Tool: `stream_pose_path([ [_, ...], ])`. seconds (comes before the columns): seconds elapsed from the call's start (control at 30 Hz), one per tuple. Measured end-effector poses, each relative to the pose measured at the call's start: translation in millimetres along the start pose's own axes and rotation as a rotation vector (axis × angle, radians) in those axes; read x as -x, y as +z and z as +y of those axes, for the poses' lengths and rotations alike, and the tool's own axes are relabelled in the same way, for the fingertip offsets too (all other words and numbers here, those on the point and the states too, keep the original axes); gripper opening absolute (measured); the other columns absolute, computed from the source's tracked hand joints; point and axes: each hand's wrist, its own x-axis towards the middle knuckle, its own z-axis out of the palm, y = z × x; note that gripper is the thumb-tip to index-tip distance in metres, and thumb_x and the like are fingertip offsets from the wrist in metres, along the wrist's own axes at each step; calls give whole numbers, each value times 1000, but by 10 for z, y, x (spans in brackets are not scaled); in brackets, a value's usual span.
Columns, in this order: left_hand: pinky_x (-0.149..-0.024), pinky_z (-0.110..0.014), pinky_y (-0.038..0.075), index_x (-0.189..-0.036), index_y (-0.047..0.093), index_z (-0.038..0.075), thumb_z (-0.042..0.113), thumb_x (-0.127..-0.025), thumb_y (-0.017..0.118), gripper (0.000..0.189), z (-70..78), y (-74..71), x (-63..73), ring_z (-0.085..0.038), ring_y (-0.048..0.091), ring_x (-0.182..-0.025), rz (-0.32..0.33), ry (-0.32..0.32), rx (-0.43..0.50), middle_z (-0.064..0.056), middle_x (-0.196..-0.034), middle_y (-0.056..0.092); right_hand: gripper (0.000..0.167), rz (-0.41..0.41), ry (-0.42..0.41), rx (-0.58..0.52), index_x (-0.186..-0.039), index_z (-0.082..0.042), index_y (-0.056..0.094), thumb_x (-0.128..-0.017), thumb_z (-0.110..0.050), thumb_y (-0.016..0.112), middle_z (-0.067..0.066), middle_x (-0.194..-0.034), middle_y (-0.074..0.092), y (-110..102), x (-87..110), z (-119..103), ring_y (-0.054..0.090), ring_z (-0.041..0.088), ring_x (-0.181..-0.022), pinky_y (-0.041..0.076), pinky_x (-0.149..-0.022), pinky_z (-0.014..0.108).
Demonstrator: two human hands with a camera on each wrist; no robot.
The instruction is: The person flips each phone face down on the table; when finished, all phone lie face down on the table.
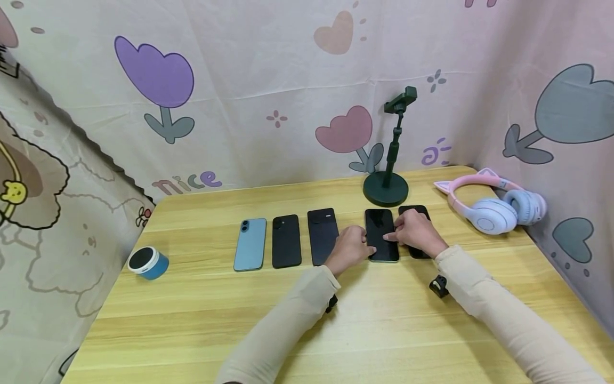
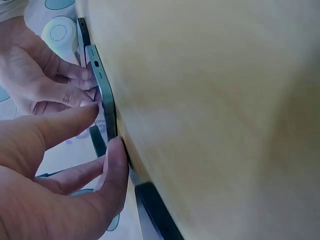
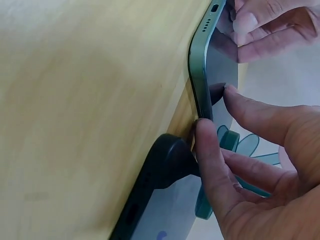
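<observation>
While flat (glossy-topped), green-edged phone (image 1: 379, 226) between left hand (image 1: 349, 248) and right hand (image 1: 418, 233).

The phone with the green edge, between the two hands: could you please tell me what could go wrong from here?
The left hand and right hand both touch the green-edged phone, so uneven pushing might turn it askew. The right hand also reaches over the rightmost phone and could nudge it out of the row. The left hand is close to the dark phone third from left, so it may bump that one.
</observation>
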Motion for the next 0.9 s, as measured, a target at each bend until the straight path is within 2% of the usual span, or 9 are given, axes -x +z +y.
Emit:
stream_pose_path([
  [0.17, -58, -28, 30, -74, 58, 8, 18, -85, 84, 30, -2, 21, 26, -13, 40, -61, 43, -2, -25, 3, -65, 42, 25, 2, 16, -11, -79, -2, 72, -85, -22, 84, 1, -60, 61, 23, -13, -10, 55, 16, -57, 41, -53, 29],
  [0.27, -56, -27, 33, -81, 65, 5, 16, -85, 85, 23, -9, 30, 41, -13, 43, -59, 55, 1, -9, 3, -63, 44, 24, 3, 25, -18, -81, -1, 73, -84, -22, 84, 1, -62, 62, 33, -14, -14, 55, 16, -58, 42, -54, 29],
  [0.33, -54, -26, 32, -77, 63, 5, 15, -85, 84, 25, -5, 32, 49, -12, 41, -55, 58, 2, 8, 3, -59, 42, 26, 2, 37, -21, -87, 1, 74, -85, -22, 84, 2, -64, 64, 34, -15, -16, 57, 17, -61, 44, -55, 29],
  [0.43, -49, -26, 29, -68, 52, 9, 13, -85, 83, 36, 5, 35, 55, -11, 36, -49, 59, -16, 44, 4, -55, 37, 31, -2, 51, -23, -96, 4, 74, -85, -23, 84, 4, -68, 66, 32, -18, -23, 59, 19, -65, 46, -59, 30],
  [0.53, -49, -27, 27, -68, 47, 10, 13, -87, 82, 40, 16, 28, 66, -12, 33, -48, 51, -50, 91, 4, -55, 35, 36, -6, 58, -19, -104, 6, 73, -86, -24, 84, 5, -71, 67, 32, -23, -29, 60, 20, -69, 47, -62, 31],
  [0.63, -54, -28, 29, -71, 51, 9, 14, -87, 81, 35, 3, 14, 74, -12, 35, -52, 67, -59, 111, 4, -59, 38, 33, -3, 54, -24, -99, 4, 74, -86, -25, 84, 4, -68, 66, 37, -28, -40, 59, 20, -67, 45, -60, 30],
  [0.77, -58, -28, 30, -69, 50, 11, 15, -87, 81, 36, -33, -4, 82, -12, 39, -58, 100, -56, 118, 4, -63, 42, 27, 1, 35, -36, -81, -1, 73, -85, -25, 84, 1, -59, 61, 57, -43, -67, 54, 17, -57, 36, -52, 28],
  [0.8, -57, -29, 29, -68, 47, 11, 15, -87, 81, 39, -43, -8, 83, -13, 39, -57, 100, -54, 124, 4, -62, 41, 27, 1, 30, -38, -77, -3, 71, -85, -25, 84, 1, -57, 59, 63, -48, -73, 52, 16, -54, 34, -51, 28],
  [0.9, -58, -29, 32, -70, 50, 11, 15, -88, 80, 35, -61, -16, 86, -13, 40, -56, 95, -57, 140, 3, -62, 42, 32, 3, 21, -29, -67, -5, 66, -86, -25, 83, 0, -54, 55, 76, -56, -86, 48, 14, -50, 30, -49, 27],
])
